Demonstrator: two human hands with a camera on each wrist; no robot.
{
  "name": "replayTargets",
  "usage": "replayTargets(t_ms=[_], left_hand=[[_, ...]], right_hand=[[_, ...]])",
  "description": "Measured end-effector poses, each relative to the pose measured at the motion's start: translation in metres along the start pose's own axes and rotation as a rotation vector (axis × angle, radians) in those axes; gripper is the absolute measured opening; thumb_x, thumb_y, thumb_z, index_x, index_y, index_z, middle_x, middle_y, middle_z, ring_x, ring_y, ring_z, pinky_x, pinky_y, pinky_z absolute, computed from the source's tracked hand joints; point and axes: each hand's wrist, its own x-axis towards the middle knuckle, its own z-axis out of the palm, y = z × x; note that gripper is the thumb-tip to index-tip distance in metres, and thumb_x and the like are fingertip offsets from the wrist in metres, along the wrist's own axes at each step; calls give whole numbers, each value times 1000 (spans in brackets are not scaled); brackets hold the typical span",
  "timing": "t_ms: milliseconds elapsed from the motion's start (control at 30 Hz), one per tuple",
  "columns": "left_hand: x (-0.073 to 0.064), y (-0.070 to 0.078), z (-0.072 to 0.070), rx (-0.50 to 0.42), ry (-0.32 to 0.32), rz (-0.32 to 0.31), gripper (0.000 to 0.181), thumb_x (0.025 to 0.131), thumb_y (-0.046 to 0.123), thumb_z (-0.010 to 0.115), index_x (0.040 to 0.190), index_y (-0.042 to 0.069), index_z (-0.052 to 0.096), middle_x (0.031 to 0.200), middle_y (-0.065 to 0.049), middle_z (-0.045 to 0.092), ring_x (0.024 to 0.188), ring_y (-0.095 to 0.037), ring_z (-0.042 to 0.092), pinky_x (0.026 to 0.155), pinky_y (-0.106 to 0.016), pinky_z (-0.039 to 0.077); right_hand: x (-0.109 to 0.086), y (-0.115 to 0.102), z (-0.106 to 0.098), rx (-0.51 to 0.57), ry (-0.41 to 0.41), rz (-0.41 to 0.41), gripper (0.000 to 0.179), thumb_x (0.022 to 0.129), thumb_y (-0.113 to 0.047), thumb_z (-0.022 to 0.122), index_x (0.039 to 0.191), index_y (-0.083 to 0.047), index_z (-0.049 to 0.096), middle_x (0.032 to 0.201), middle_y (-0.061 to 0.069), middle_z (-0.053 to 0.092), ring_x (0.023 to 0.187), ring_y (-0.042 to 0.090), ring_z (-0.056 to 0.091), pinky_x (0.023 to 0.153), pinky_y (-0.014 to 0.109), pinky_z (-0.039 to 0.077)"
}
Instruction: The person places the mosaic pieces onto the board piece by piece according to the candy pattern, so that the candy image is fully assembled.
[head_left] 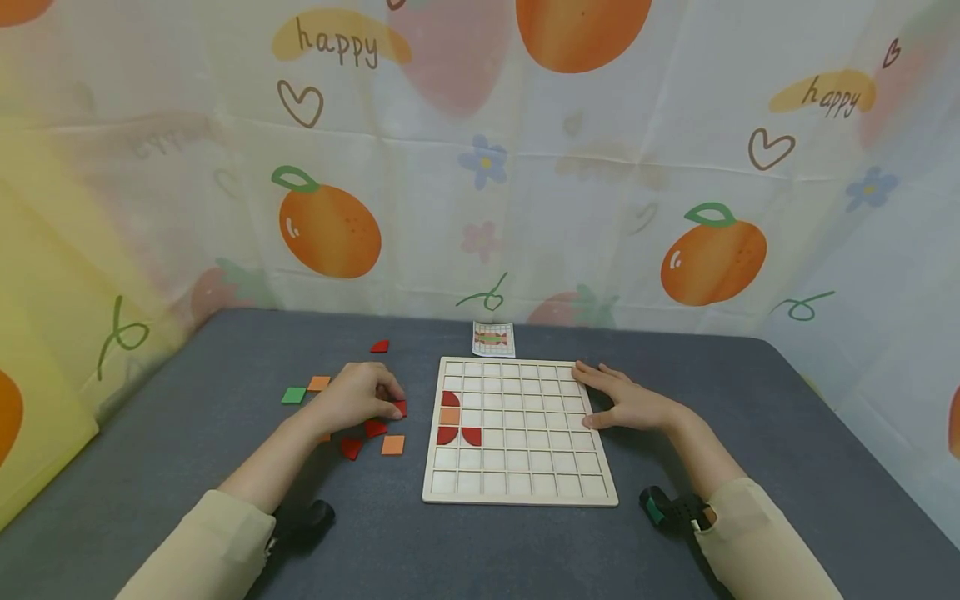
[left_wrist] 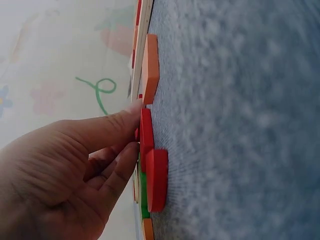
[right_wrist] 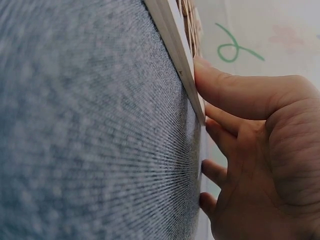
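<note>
My left hand point(head_left: 356, 393) is just left of the board, pinching a red tile point(head_left: 402, 407) between thumb and fingertips; its shape is mostly covered by the fingers. Two red tiles lie below the fingers, one a curved-edged red tile point(left_wrist: 157, 180) in the left wrist view. The white gridded board point(head_left: 517, 460) has a red quarter-circle tile point(head_left: 451, 398), an orange square tile point(head_left: 450, 416) and two more red quarter-circles in its left columns. My right hand point(head_left: 626, 398) rests on the board's right edge, fingers spread and thumb point(right_wrist: 225, 85) against the rim.
Around the left hand lie a green square tile point(head_left: 293, 395), several orange tiles, one being the orange square point(head_left: 393, 445), and a red quarter-circle point(head_left: 380, 346) farther back. A small printed pattern card point(head_left: 493, 339) lies behind the board on the dark grey table point(head_left: 480, 550). A patterned cloth hangs behind.
</note>
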Motion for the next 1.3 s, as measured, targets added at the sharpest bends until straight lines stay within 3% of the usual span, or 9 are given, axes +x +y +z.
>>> replayTargets(t_ms=[300, 767, 1300], left_hand=[[-1, 3, 1, -55, -17, -2, 13, 81, 10, 80, 90, 14, 71, 86, 0, 71, 78, -10, 63, 70, -27, 53], [-1, 6, 4, -127, -25, 74, 8, 89, 8, 71, 91, 15, 73, 88, 1, 73, 78, -10, 63, 77, -31, 52], [1, 20, 12, -137, 80, 79, 5, 95, 7, 63, 99, 6, 66, 97, -8, 60, 77, -14, 64, 72, -27, 53]], right_hand=[[0, 0, 1, 5, 2, 2, 92, 89, -41, 70, 158, -6, 21, 167, 20, 7, 151, 52, -7, 110, 79, -1], [-1, 0, 1, 11, 1, -1, 91, 89, -41, 69, 158, -5, 20, 167, 20, 7, 151, 51, -8, 111, 78, -1], [-2, 0, 1, -1, -1, -6, 92, 89, -43, 69, 157, -5, 20, 167, 21, 7, 151, 52, -7, 111, 78, -1]])
